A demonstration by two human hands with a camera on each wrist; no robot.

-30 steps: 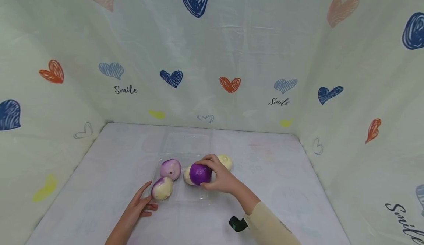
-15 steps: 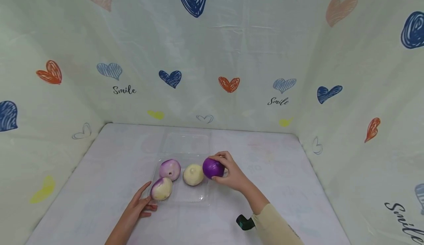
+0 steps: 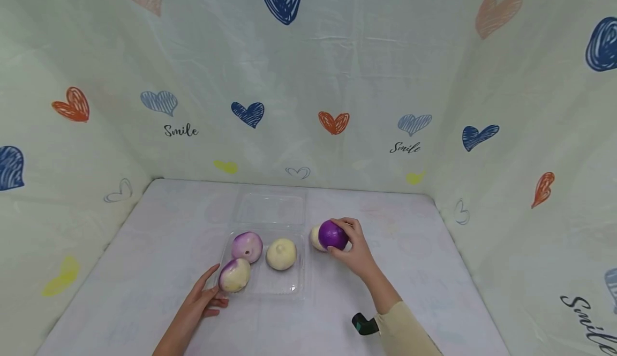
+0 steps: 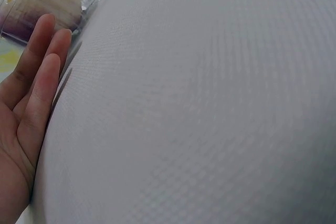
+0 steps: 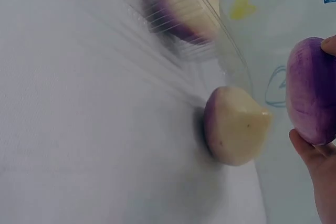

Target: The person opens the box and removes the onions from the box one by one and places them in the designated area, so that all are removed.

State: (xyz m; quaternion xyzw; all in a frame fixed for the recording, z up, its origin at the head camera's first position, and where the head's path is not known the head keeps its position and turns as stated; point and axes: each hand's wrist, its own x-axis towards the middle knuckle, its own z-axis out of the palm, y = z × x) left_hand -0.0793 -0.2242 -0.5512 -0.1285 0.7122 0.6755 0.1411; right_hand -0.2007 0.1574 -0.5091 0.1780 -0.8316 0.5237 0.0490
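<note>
My right hand (image 3: 355, 249) grips a purple turnip (image 3: 332, 235) between thumb and fingers, right of the clear plastic container (image 3: 270, 287). In the right wrist view, that turnip (image 5: 310, 95) appears held apart from a cream-and-purple turnip (image 5: 236, 127) on the table, which it partly hides in the head view. Inside the container are a pinkish-purple turnip (image 3: 247, 247), a half-purple turnip (image 3: 234, 275) and a cream turnip (image 3: 281, 254). My left hand (image 3: 196, 301) rests beside the container's left wall with fingers extended; whether it touches the wall is hard to tell.
The container's clear lid (image 3: 272, 207) lies opened back behind it on the white table (image 3: 183, 222). A curtain (image 3: 356, 77) printed with hearts surrounds the table at the back and sides. A small black device (image 3: 365, 324) sits by my right sleeve.
My right hand has carried the purple turnip right, from over the container to beyond its right wall. This uncovers the cream turnip inside. My left hand has stayed in place.
</note>
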